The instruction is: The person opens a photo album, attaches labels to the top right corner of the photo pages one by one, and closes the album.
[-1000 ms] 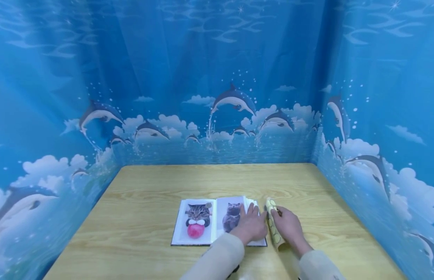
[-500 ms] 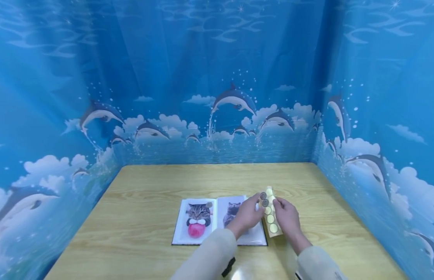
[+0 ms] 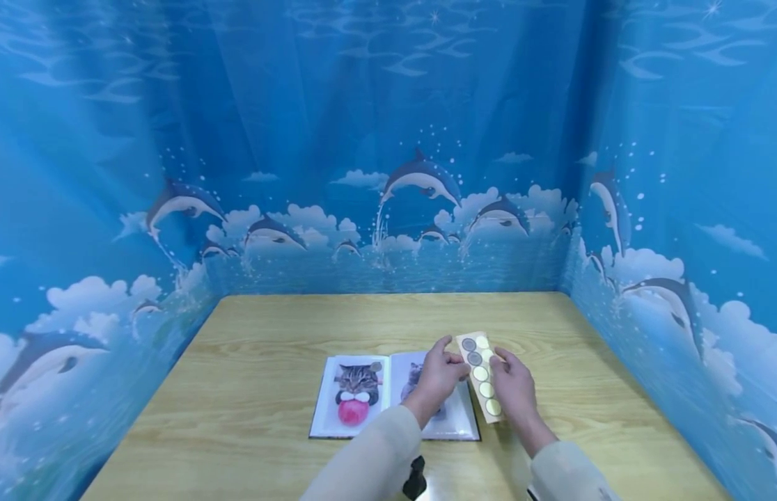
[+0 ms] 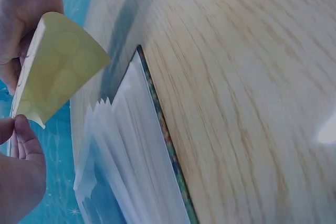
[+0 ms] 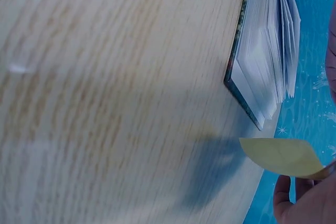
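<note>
an open book [image 3: 393, 390] is laid flat on the counter [image 3: 263, 390], and a sticker sheet [image 3: 479, 382] is held up off the counter just past the book's three o'clock edge. the sheet is gripped by the right hand [image 3: 514, 388] at its three o'clock side, while its nine o'clock edge is pinched by the left hand [image 3: 434, 381], so both hands are clamped on it. the sheet is slanted, its far end tipped toward eleven o'clock; two grey discs [image 3: 468, 344] are seen near that end, with gold discs [image 3: 487, 390] below and beside them. its pale yellow back [image 4: 65, 64] is shown curved in the wrist views. on the book's nine o'clock page a tabby cat [image 3: 355, 379] with a pink ball [image 3: 353, 412] is pictured, and a grey disc [image 3: 376, 367] is set at one o'clock of it. a grey cat [image 3: 415, 376] on the opposite page is partly covered by the left hand. at twelve o'clock the counter is backed by a blue dolphin-printed curtain [image 3: 338, 125].
</note>
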`<state>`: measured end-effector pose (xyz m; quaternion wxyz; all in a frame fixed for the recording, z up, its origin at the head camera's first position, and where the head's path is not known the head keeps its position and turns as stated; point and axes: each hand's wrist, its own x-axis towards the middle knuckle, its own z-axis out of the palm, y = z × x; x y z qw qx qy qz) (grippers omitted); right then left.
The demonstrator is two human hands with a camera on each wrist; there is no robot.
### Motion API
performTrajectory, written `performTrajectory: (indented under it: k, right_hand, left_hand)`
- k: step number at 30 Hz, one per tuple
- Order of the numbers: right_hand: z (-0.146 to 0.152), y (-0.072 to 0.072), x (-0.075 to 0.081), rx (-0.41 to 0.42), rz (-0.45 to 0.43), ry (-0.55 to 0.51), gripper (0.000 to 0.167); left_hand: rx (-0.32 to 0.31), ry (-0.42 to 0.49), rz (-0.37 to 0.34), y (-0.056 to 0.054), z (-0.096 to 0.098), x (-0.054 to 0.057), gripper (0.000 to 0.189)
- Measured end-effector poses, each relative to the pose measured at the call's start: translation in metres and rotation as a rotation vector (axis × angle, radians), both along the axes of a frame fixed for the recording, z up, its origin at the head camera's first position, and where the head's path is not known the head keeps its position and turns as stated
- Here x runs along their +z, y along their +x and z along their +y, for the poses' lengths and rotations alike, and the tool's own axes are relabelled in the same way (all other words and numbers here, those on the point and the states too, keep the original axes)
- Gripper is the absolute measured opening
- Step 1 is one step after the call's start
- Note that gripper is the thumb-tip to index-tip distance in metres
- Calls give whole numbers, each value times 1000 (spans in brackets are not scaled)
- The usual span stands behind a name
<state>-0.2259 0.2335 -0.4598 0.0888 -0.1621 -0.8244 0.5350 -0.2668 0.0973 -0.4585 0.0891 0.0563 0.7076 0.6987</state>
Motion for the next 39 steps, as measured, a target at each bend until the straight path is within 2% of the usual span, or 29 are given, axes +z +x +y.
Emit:
performTrajectory:
  k: [3, 6, 10, 14, 17, 20, 23, 28, 39]
  right_hand:
    - [0, 0, 0, -3, 1, -12, 50]
    - [1, 1, 0, -1, 1, -16, 49]
    - [3, 2, 0, -5, 31, 34, 49]
    - [3, 3, -3, 21, 158, 251, 44]
    - [-1, 4, -3, 46, 311, 504, 35]
    - [-6, 5, -2, 54, 443, 696, 26]
    - [-9, 6, -2, 49, 509, 794, 21]
    - [-11, 10, -1, 43, 498, 793, 20]
    - [-15, 14, 1, 47, 408, 623, 24]
  left_hand:
    - [-3, 50, -50, 2, 1, -2, 44]
    - [-33, 73, -77, 3, 1, -5, 18]
    - [-46, 61, -84, 5, -2, -7, 15]
    - [-46, 20, -60, 6, -5, -7, 17]
    - [-55, 15, -51, 6, -8, -8, 17]
    - [-70, 31, -57, 7, -10, -7, 17]
    - [-86, 48, -50, 8, -10, -6, 18]
    - [-119, 78, -26, 8, -10, -8, 21]
    - [-168, 75, 5, 10, -13, -4, 21]
